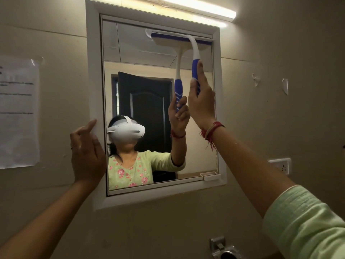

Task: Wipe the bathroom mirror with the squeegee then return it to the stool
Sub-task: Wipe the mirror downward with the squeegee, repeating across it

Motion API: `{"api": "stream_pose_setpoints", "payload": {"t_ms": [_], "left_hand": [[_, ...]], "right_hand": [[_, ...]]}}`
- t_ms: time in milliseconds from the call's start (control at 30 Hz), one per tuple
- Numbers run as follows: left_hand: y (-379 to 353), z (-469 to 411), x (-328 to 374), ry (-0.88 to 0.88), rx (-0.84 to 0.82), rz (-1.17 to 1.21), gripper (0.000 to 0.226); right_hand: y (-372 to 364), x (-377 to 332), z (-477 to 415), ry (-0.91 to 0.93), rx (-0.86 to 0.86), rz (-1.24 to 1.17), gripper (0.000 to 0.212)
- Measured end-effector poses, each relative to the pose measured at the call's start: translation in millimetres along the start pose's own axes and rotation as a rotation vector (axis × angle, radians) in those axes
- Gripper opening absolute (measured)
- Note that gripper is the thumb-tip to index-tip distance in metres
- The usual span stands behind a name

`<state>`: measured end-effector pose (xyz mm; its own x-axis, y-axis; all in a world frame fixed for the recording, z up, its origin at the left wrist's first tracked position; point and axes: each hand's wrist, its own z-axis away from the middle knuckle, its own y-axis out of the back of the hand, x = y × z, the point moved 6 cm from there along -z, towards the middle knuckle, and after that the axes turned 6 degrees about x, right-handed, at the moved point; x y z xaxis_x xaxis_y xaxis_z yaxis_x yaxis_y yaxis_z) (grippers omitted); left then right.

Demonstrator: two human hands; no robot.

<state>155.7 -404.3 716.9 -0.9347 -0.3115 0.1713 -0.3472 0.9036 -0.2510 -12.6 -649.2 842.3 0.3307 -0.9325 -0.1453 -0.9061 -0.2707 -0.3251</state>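
Note:
The bathroom mirror hangs on the wall in a wide white frame. My right hand grips the blue handle of a white and blue squeegee. Its blade lies flat against the glass along the mirror's top edge, on the right half. My left hand rests against the left side of the frame, index finger pointing up along it, the other fingers loosely bent and holding nothing. The glass reflects the squeegee, the hand and a person wearing a headset. No stool is in view.
A tube light glows above the mirror. A paper notice is taped to the wall at left. A wall socket sits at right. A small white latch is at the frame's lower right, and a metal fixture lies below.

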Motion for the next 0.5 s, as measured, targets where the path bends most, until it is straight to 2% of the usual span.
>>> {"api": "stream_pose_setpoints", "payload": {"t_ms": [500], "left_hand": [[1.0, 0.4, 0.5, 0.02, 0.009, -0.004, 0.036]], "right_hand": [[-0.9, 1.6, -0.9, -0.015, 0.039, 0.003, 0.049]]}}
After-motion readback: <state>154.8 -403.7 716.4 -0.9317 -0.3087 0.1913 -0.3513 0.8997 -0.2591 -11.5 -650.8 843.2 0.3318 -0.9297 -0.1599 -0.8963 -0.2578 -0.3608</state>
